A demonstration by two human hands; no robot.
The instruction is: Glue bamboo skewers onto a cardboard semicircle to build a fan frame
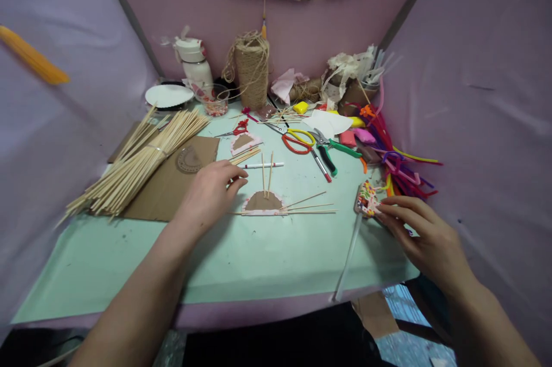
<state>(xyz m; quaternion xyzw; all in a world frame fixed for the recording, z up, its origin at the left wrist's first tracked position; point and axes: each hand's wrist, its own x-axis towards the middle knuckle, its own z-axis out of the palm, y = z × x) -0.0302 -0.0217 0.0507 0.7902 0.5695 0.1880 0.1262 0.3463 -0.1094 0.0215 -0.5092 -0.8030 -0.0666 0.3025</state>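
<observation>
My left hand (pixel 211 186) hovers over the table with thumb and fingers curved and a small gap between them; nothing shows in it. Just to its right lies a cardboard half-circle (pixel 262 202) with pink-and-white fabric edging. Thin bamboo sticks (pixel 308 206) fan out from it to the right, and two more point away from its top. Over at the right, the fingers of my right hand (pixel 420 229) are closed on the edge of a flower-patterned glue gun (pixel 366 197). A long translucent glue stick (pixel 348 257) extends from it towards the table's front edge.
A bamboo stick bundle (pixel 142 165) lies on cardboard (pixel 207 151) at left, with a protractor (pixel 188 160). Scissors (pixel 297 142), pliers (pixel 325 157) and a marker (pixel 321 164) lie mid-table. Behind stand a twine spool (pixel 252 73) and bottle (pixel 196 68); pipe cleaners (pixel 383 137) crowd the right.
</observation>
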